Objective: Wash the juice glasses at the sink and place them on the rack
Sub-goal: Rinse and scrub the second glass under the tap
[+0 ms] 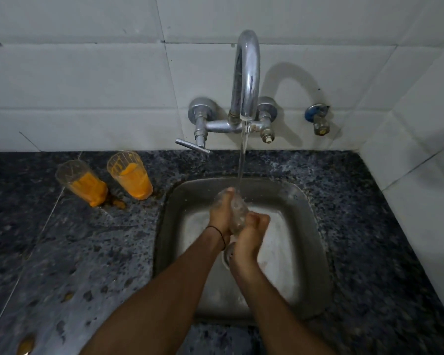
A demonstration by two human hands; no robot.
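Observation:
A clear juice glass [237, 210] is held over the steel sink [308, 252], right under the running water from the tap [246, 73]. My left hand [221, 213] wraps its left side, thumb up near the rim. My right hand [249, 233] grips its lower end. Two more glasses smeared with orange juice stand on the dark granite counter to the left: one [81, 181] further left, the other [130, 175] nearer the sink. No rack is in view.
Orange drips [117, 203] lie on the counter by the two glasses, and another orange spot [26, 344] sits at the front left. A lever handle [191, 146] sticks out left of the tap. A small blue valve [318, 119] is on the white tiled wall.

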